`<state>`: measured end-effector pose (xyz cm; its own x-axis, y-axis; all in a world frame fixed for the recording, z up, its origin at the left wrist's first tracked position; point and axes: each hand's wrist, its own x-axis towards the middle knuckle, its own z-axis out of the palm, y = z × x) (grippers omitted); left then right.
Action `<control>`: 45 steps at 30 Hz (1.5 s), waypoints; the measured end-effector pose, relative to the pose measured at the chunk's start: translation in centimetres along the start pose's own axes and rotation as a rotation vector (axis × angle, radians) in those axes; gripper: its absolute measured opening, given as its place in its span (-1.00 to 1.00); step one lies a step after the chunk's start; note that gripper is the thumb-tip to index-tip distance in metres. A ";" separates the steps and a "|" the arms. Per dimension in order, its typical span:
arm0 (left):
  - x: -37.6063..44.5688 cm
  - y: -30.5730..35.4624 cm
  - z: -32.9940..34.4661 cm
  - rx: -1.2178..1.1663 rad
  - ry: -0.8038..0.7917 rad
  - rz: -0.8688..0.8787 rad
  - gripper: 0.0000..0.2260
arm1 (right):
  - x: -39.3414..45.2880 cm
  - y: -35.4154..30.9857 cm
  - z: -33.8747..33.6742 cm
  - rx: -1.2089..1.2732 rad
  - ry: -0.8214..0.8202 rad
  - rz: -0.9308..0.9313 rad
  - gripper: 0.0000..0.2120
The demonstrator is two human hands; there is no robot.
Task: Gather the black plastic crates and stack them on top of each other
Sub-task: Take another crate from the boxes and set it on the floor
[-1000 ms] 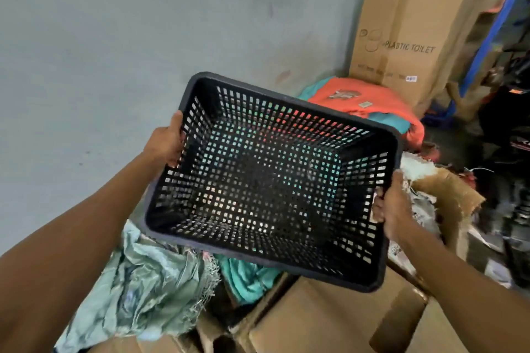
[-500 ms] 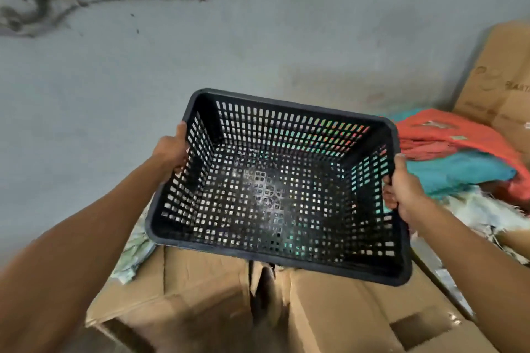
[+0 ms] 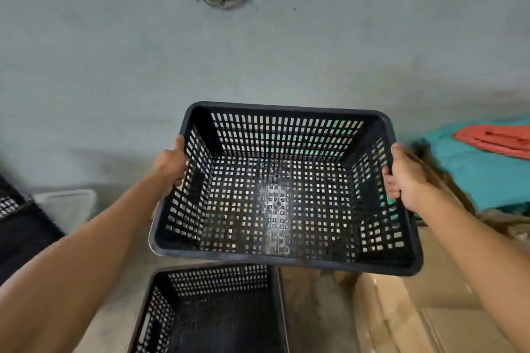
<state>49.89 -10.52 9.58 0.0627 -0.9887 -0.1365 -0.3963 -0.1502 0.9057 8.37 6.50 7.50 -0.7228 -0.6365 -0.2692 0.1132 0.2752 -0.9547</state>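
Two crates are now in view where only the carried one was seen a second ago: a second crate (image 3: 212, 309) has come into view below, so stacking looks close. Left to right, the left hand (image 3: 170, 169) is closed on the rim, the held crate (image 3: 281, 195) is kept between, and the right hand (image 3: 401, 180) is clamped opposite.

A second black crate (image 3: 212, 312) below is cut off by the bottom edge. Another dark crate (image 3: 17, 226) at left is cropped. Cloth (image 3: 484, 169) at right is blurred.
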 end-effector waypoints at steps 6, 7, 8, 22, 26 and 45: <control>-2.4 -9.5 -10.4 0.022 0.047 -0.141 -0.43 | -7.8 3.9 7.4 -0.113 -0.098 0.094 -0.41; -2.4 -11.0 -11.4 0.031 0.054 -0.160 -0.43 | -8.5 4.6 8.5 -0.124 -0.117 0.109 -0.41; -2.3 -12.6 -12.3 0.040 0.061 -0.179 -0.43 | -9.1 5.3 9.5 -0.136 -0.129 0.125 -0.41; 3.3 -29.1 -12.9 0.018 -0.054 -0.465 -0.49 | -7.2 19.0 19.5 -0.280 -0.082 0.381 -0.41; 3.9 -31.2 -12.3 -0.003 -0.061 -0.515 -0.53 | -6.5 20.9 20.6 -0.325 -0.071 0.413 -0.40; 4.8 -35.2 -11.4 0.137 -0.105 -0.500 -0.50 | -5.8 23.6 22.1 -0.639 -0.073 0.312 -0.42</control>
<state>74.57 -9.97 -18.43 0.1856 -0.7902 -0.5841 -0.4577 -0.5955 0.6602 30.30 0.81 -16.27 -0.6717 -0.5000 -0.5465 -0.1308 0.8063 -0.5769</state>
